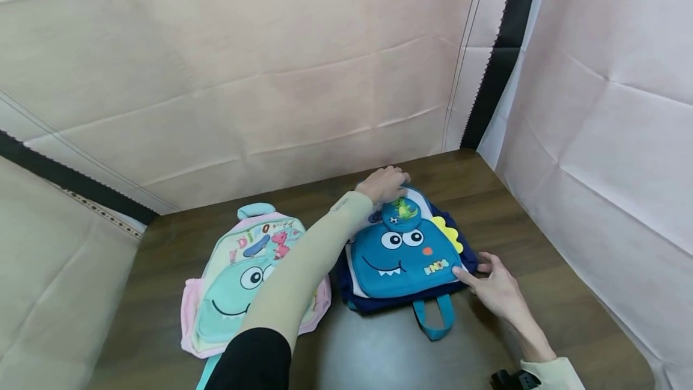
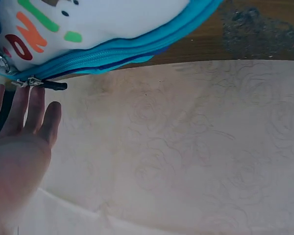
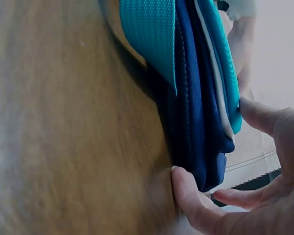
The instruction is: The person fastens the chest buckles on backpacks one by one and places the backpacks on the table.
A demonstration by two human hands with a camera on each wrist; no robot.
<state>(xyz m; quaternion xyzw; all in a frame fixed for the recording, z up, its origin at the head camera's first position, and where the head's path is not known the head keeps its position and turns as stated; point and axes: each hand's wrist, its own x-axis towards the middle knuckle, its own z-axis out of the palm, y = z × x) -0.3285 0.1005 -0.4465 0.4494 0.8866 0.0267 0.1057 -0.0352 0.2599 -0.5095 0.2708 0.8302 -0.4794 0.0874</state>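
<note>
A blue backpack (image 1: pixel 403 257) with a smiling dinosaur face, navy sides and yellow spikes lies on the table. My left hand (image 1: pixel 383 185) is at its top edge. In the left wrist view that hand's fingertips meet the bag's zipper pulls (image 2: pixel 34 83); its thumb is hidden. With the thumb on the front and fingers at the back, my right hand (image 1: pixel 495 287) pinches the lower right corner. The right wrist view shows this corner of the backpack (image 3: pixel 201 112) from the side, between thumb and fingers. A teal strap (image 1: pixel 435 318) hangs from the bottom.
A pink and mint backpack (image 1: pixel 224 312) with a similar face lies to the left, partly covered by my left forearm. Both bags rest on a brown wooden table (image 1: pixel 520 239). Pale cloth walls (image 1: pixel 303 77) rise behind and beside it.
</note>
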